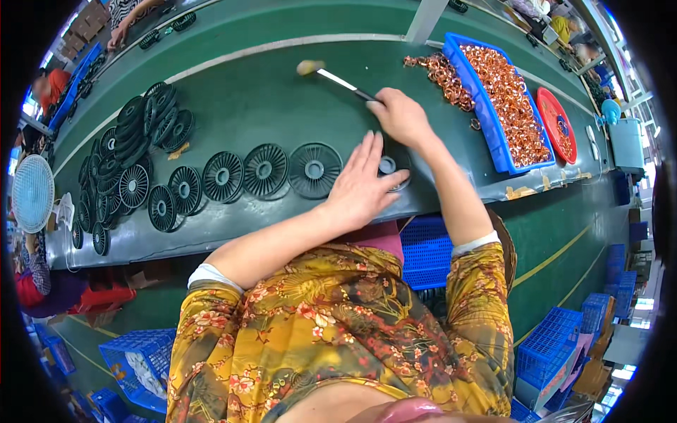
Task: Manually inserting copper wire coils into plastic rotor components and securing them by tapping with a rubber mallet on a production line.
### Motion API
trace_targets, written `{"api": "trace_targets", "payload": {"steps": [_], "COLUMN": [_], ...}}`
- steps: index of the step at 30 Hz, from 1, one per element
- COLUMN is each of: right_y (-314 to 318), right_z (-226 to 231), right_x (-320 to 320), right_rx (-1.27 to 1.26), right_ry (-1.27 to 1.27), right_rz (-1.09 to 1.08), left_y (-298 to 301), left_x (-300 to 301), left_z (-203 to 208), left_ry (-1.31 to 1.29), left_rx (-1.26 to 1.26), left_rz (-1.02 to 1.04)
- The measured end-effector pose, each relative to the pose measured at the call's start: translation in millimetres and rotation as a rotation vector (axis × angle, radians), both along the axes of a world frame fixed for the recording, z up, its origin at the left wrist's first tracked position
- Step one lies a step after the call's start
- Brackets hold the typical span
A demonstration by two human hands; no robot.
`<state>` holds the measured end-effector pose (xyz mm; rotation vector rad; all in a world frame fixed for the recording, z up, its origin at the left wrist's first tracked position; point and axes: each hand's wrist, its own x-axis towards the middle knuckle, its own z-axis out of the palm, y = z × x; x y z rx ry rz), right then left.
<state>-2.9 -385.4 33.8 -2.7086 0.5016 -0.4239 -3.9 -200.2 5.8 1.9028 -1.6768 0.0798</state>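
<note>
We had our right hand (403, 118) closed around the dark end of a mallet-like tool (337, 79), its blurred head toward ten o'clock, apparently with room to swing. Our left hand (361, 180) lay open, fingers spread, over a black disc (387, 165) at its two o'clock, probably steadying it on the tabletop (247, 106). More slotted discs (264, 170) lay in a row toward nine o'clock, seemingly for easy reach; a blue tray (482, 104) held copper rings (504, 92) at the disc's two o'clock, likely within the right arm's range.
</note>
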Motion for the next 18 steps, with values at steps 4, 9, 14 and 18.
{"api": "trace_targets", "payload": {"steps": [4, 9, 14, 18], "right_y": [4.8, 58.7, 83.7, 82.6], "right_z": [26.0, 79.8, 24.8, 33.1], "right_x": [-70.4, -168.9, -222.2, -228.3], "right_rx": [0.445, 0.649, 0.439, 0.522], "right_ry": [-0.075, -0.372, -0.160, -0.008], "right_rz": [-0.123, -0.126, -0.222, -0.294], "left_y": [-10.9, -15.8, -15.9, -14.3], "left_x": [13.4, 19.8, 15.3, 17.4], "left_z": [-2.8, 7.1, 12.3, 11.2], "left_ry": [0.028, 0.217, 0.296, 0.346], "left_rx": [-0.020, -0.041, -0.124, -0.042], "left_rz": [0.090, 0.114, 0.135, 0.172]}}
